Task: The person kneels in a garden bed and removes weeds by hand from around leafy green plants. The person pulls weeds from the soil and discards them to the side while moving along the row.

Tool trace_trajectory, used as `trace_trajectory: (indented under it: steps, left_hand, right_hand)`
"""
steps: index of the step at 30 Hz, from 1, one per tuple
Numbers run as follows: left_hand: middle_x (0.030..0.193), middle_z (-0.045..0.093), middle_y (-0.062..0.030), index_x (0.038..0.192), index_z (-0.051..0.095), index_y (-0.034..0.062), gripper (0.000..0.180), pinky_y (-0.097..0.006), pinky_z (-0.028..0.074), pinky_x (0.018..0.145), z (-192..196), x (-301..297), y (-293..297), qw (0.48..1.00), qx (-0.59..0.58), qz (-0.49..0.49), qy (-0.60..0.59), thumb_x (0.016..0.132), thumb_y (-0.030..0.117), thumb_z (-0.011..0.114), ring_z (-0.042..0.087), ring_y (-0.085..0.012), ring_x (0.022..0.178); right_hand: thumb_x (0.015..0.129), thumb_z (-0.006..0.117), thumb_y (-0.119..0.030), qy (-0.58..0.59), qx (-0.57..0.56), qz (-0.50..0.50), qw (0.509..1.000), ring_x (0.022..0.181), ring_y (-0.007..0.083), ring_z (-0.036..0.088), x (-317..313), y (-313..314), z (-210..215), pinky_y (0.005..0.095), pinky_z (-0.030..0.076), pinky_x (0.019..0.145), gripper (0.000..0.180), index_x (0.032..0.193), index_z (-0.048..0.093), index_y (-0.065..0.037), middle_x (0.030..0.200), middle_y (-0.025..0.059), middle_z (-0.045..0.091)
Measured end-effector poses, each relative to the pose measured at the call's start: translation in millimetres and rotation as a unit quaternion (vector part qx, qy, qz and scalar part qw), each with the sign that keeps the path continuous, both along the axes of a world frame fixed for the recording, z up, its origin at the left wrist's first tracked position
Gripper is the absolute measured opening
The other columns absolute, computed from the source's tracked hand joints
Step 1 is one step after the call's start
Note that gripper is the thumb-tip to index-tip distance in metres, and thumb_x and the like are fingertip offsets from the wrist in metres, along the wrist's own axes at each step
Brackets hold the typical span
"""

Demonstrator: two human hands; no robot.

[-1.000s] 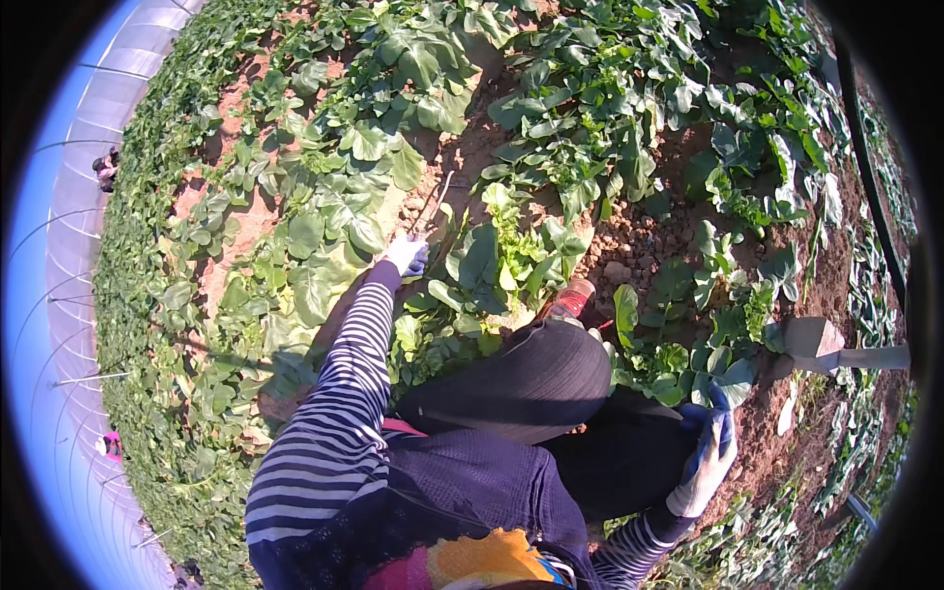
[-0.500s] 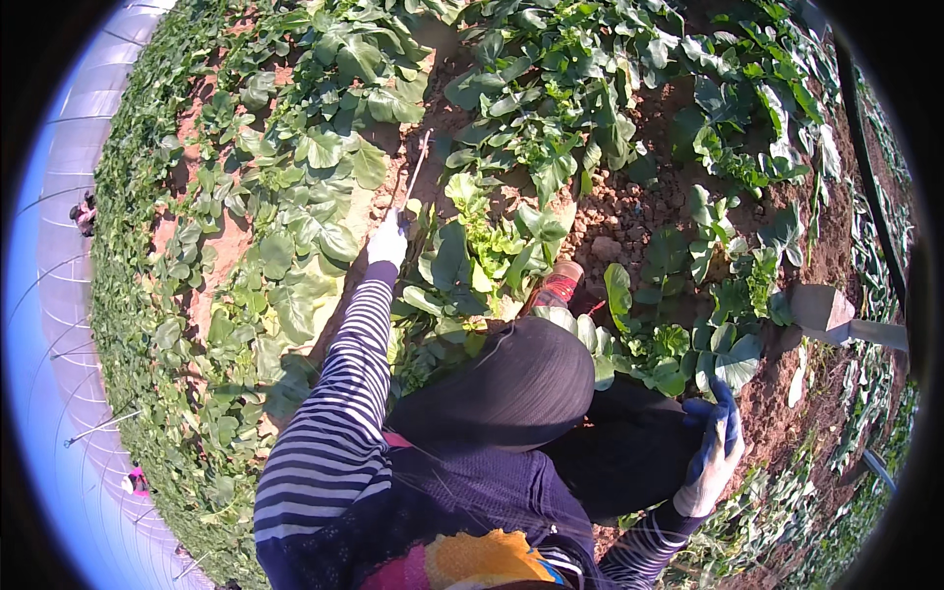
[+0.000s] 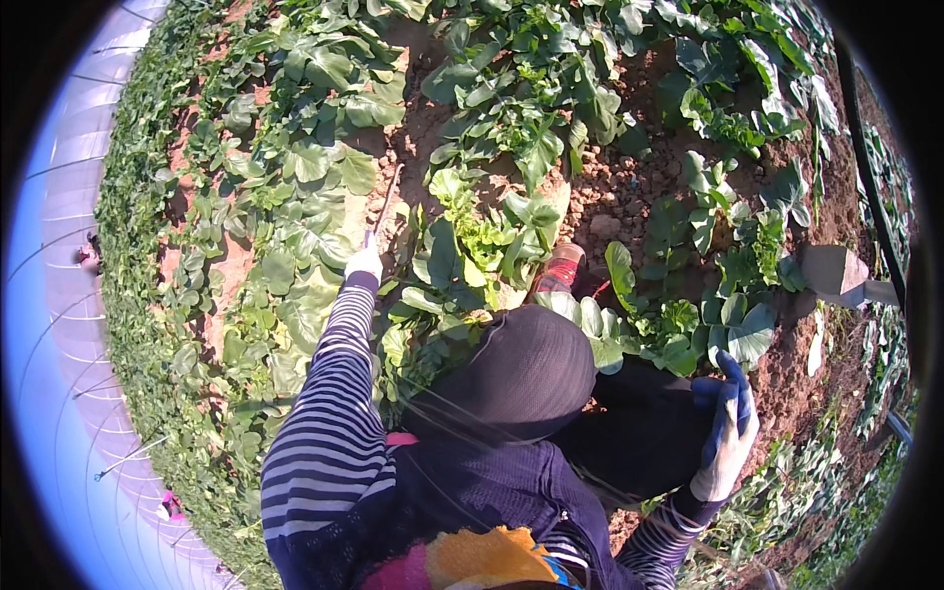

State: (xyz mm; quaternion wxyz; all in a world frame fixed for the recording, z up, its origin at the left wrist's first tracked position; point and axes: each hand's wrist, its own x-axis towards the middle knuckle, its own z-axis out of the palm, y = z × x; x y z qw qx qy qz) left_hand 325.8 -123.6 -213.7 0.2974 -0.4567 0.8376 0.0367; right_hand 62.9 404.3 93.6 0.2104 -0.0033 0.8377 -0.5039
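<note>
My left hand (image 3: 364,262), in a white glove, reaches forward over the strip of soil between two rows of leafy green plants (image 3: 324,236). It is closed round the lower end of a thin stick-like tool (image 3: 389,200); the tool's exact kind is too small to make out. Beside my right knee, my right hand (image 3: 726,428) wears a white and blue glove. Its fingers are apart and slightly bent, with nothing in them, close to broad green leaves (image 3: 744,334). Lighter curly greens (image 3: 479,241) grow just right of the tool.
A flat grey metal blade on a shaft (image 3: 836,275) lies at the right, by a dark hose-like line (image 3: 865,177). My red shoe (image 3: 559,270) stands among the plants. Cloddy brown soil (image 3: 605,211) shows between the rows. A pale plastic tunnel (image 3: 69,285) runs along the left.
My left hand has drawn back slightly toward me and to the left with the thin tool. My right hand has shifted a little in view; its fingers stay apart.
</note>
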Motion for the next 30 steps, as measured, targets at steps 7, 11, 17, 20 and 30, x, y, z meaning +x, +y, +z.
trace_trajectory:
  steps: [7, 11, 17, 20, 30]
  left_hand:
    - [0.117, 0.059, -0.0262, 0.15, 0.01, 0.0106, 0.063, -0.047, 0.047, 0.088, 31, 47, 33, 0.997, 0.057, -0.002, -0.048, 0.093, 0.013, 0.037, 0.062, -0.0383, 0.101]
    - [0.108, 0.062, -0.0275, 0.148, 0.016, 0.0036, 0.063, -0.046, 0.049, 0.083, 57, 81, 56, 0.989, 0.07, -0.037, -0.121, 0.09, 0.011, 0.039, 0.064, -0.0376, 0.092]
    - [0.106, 0.063, -0.0243, 0.137, 0.04, 0.0087, 0.049, -0.046, 0.048, 0.083, 107, 95, 64, 0.992, 0.071, -0.07, -0.072, 0.089, 0.019, 0.044, 0.062, -0.0378, 0.096]
    - [0.107, 0.064, -0.0206, 0.138, 0.041, 0.0112, 0.052, -0.045, 0.049, 0.082, 129, 71, 53, 0.991, -0.016, -0.106, -0.077, 0.087, 0.021, 0.051, 0.064, -0.0349, 0.093]
    - [0.063, 0.043, 0.0053, 0.125, 0.052, 0.0076, 0.031, -0.019, 0.037, 0.037, 210, -26, 67, 0.606, 0.343, 0.504, 0.511, 0.095, 0.017, 0.053, 0.036, -0.0041, 0.041]
  right_hand:
    - [0.098, 0.049, -0.033, 0.005, -0.043, 0.003, 0.999, 0.075, 0.0109, 0.056, 6, 14, -9, 0.0257, 0.045, 0.075, 0.046, 0.125, 0.056, 0.003, 0.084, 0.0057, 0.066]
    - [0.097, 0.051, -0.029, -0.017, -0.078, -0.012, 0.997, 0.078, 0.0115, 0.059, 8, 15, -5, 0.0256, 0.047, 0.075, 0.042, 0.125, 0.056, 0.003, 0.087, 0.0072, 0.066]
    - [0.095, 0.055, -0.028, -0.053, -0.138, -0.01, 0.989, 0.081, 0.0109, 0.061, 4, 23, -7, 0.0238, 0.047, 0.076, 0.043, 0.125, 0.056, 0.003, 0.088, 0.0079, 0.067]
    - [0.096, 0.055, -0.023, -0.042, -0.173, -0.029, 0.984, 0.08, 0.0096, 0.06, -2, 35, -10, 0.0238, 0.047, 0.073, 0.04, 0.126, 0.055, 0.003, 0.091, 0.0079, 0.067]
    - [0.094, 0.056, -0.02, 0.07, 0.134, -0.13, 0.98, 0.073, 0.0117, 0.06, -13, 159, -93, 0.0268, 0.049, 0.07, 0.031, 0.122, 0.06, -0.007, 0.096, 0.0072, 0.068]
